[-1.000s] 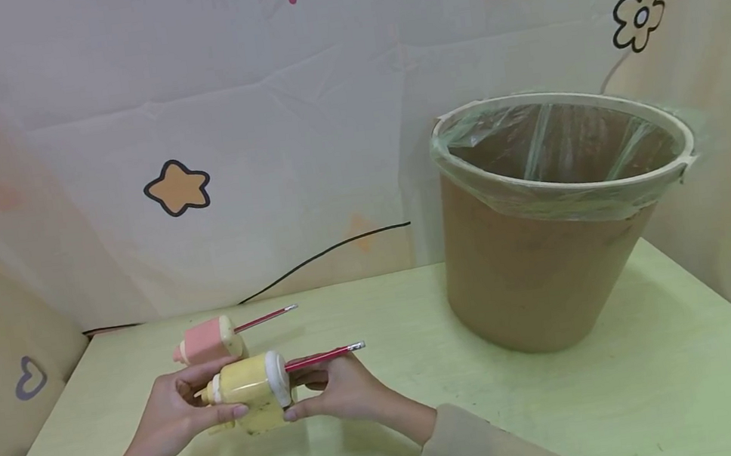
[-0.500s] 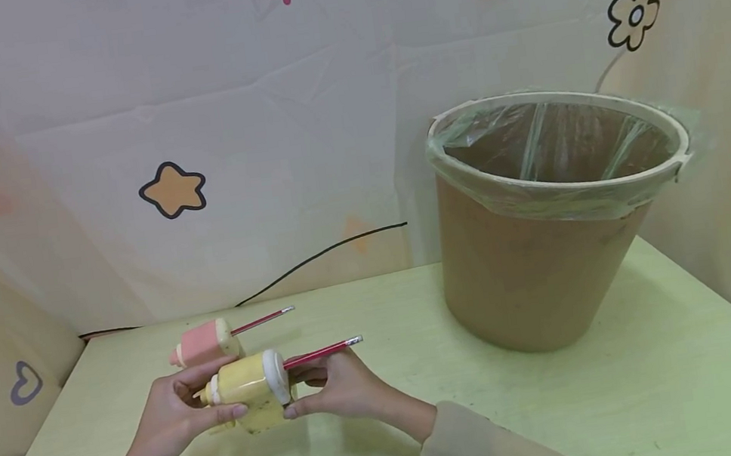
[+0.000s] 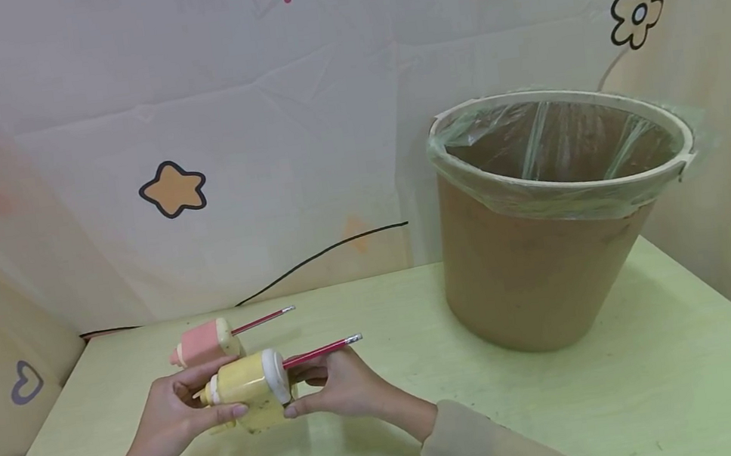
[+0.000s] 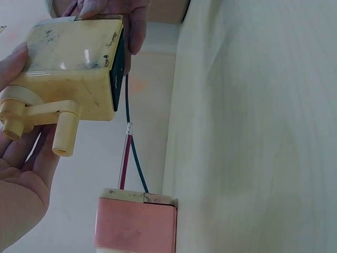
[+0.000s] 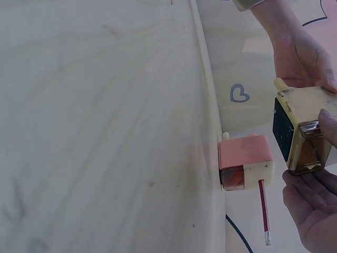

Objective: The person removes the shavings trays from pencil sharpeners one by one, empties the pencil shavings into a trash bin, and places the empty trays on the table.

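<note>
A yellow hand-crank pencil sharpener (image 3: 243,380) is held up between both hands, over the near left part of the table. My left hand (image 3: 171,413) grips its crank end, thumb along the near side. At the other end my right hand (image 3: 343,390) holds the pale front, thumb at the lower edge and fingers partly hidden behind. A red pencil (image 3: 319,353) sticks out of that front, pointing right. The left wrist view shows the crank handle (image 4: 66,134) and a dark base (image 4: 117,74); the right wrist view shows a see-through shavings drawer (image 5: 310,150).
Just behind stands a pink pencil sharpener (image 3: 202,344) with another red pencil (image 3: 262,321) in it. A big brown bin (image 3: 536,275) with a clear plastic liner stands at the back right of the pale table (image 3: 632,393). A patterned cloth (image 3: 288,154) hangs behind.
The view has shifted very slightly. Both hands keep the same hold on the yellow pencil sharpener, and its pencil's free end sits slightly higher in the view than a second ago.
</note>
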Demonstrator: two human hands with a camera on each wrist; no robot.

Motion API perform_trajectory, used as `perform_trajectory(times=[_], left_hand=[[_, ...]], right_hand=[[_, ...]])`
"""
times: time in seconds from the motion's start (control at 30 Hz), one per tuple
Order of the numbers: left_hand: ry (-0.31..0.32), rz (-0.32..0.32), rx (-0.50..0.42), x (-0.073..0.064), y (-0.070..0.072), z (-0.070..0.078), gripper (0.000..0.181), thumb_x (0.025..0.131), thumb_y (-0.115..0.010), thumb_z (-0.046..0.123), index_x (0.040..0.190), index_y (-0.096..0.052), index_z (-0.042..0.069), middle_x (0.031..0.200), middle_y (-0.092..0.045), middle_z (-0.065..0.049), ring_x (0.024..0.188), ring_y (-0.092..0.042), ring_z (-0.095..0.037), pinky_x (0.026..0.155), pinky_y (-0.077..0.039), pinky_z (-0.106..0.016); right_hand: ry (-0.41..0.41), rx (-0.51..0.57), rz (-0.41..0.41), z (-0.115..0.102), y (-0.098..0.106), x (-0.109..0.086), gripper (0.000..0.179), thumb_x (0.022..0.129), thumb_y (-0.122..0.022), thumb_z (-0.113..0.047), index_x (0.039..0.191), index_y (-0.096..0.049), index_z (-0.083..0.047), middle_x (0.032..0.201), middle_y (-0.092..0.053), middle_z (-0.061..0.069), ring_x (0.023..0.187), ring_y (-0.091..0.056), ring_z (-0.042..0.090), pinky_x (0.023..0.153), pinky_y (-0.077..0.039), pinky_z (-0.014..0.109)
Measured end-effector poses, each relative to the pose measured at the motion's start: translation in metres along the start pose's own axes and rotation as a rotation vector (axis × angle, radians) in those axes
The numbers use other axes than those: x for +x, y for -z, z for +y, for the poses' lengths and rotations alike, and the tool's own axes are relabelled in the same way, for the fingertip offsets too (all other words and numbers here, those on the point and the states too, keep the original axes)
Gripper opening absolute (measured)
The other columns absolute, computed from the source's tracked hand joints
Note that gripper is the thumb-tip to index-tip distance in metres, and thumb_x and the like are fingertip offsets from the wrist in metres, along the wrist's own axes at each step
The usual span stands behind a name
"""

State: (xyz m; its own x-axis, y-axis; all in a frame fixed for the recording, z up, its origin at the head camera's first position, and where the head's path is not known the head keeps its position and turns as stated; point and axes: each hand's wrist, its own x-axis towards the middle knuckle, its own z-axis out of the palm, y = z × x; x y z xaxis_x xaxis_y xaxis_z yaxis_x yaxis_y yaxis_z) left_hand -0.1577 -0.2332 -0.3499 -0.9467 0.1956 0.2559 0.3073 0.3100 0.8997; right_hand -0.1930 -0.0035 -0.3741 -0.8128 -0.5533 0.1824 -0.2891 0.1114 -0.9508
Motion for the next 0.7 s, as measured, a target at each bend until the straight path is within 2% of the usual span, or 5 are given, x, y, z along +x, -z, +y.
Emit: perform_trajectory(times=[0.2,0.43,0.7], left_hand=[[-0.022,-0.001,-0.001,0.0007,-0.0005,0.0009,0.049,0.066,-0.076,-0.005,0.113,-0.062,0.000,0.098,-0.066,0.014,0.078,-0.062,-0.008,0.061,-0.053,-0.028],[-0.012,0.010,0.004,0.0002,0.0007,0.0024,0.049,0.066,-0.076,-0.004,0.114,-0.062,0.000,0.102,-0.064,0.016,0.079,-0.061,-0.007,0.062,-0.053,-0.028],[-0.016,0.017,0.010,0.0022,0.0014,0.0049,0.047,0.067,-0.076,-0.002,0.112,-0.064,0.006,0.112,-0.061,0.010,0.085,-0.062,-0.009,0.064,-0.053,-0.029]], right_hand=[[-0.016,-0.017,-0.001,-0.0005,0.0003,0.0006,0.046,0.067,-0.080,-0.006,0.110,-0.063,-0.001,0.103,-0.067,0.008,0.093,-0.063,0.009,0.083,-0.046,0.020],[-0.029,-0.013,0.003,-0.0030,0.0017,0.0013,0.047,0.067,-0.080,-0.006,0.111,-0.064,-0.004,0.106,-0.066,0.006,0.096,-0.062,0.013,0.084,-0.046,0.020],[-0.015,0.003,0.006,-0.0021,0.0033,0.0025,0.047,0.067,-0.079,-0.004,0.111,-0.063,-0.003,0.107,-0.066,0.009,0.096,-0.062,0.014,0.083,-0.047,0.022]])
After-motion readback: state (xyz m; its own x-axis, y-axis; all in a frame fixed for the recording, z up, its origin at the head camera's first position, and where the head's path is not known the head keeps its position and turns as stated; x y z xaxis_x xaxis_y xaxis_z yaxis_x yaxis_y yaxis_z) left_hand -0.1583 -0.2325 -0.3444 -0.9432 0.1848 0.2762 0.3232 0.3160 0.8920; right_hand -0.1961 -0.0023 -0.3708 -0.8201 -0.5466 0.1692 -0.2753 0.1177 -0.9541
